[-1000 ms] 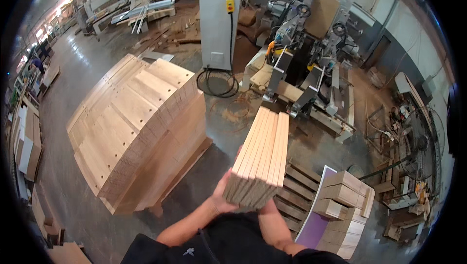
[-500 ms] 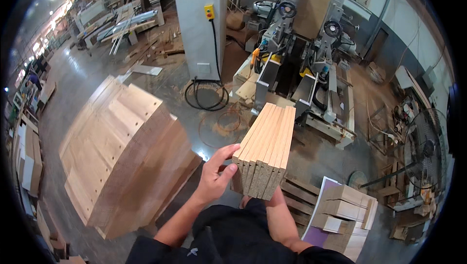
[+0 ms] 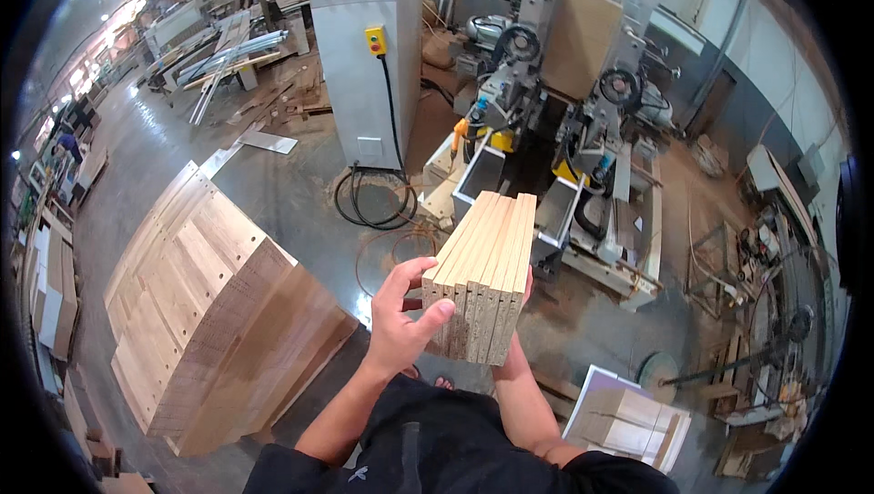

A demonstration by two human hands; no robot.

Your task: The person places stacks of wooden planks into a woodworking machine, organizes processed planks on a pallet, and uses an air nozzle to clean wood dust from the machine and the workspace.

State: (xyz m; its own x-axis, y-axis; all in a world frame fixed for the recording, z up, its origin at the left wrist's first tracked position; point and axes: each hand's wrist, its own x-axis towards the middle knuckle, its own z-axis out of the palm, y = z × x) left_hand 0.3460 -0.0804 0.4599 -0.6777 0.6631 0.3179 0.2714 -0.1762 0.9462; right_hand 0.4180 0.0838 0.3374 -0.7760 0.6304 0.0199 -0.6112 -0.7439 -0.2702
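Held up before the body, between left hand (image 3: 401,316) and right hand (image 3: 512,359): boards (image 3: 478,266), set on edge side by side. Aimed lengthwise away from the torso, toward the machine (image 3: 521,43), with near ends turned back to the body. Lying just right of the left hand, at the near upper corner; met there by parted thumb and forefinger, thumb over the near ends. Cannot tell the firmness of that touch. Lying up from the right hand, apparently borne by it from below and along the right side, with only bits of finger showing; cannot read the full grip. Close to both hands at the near end, higher on the left.
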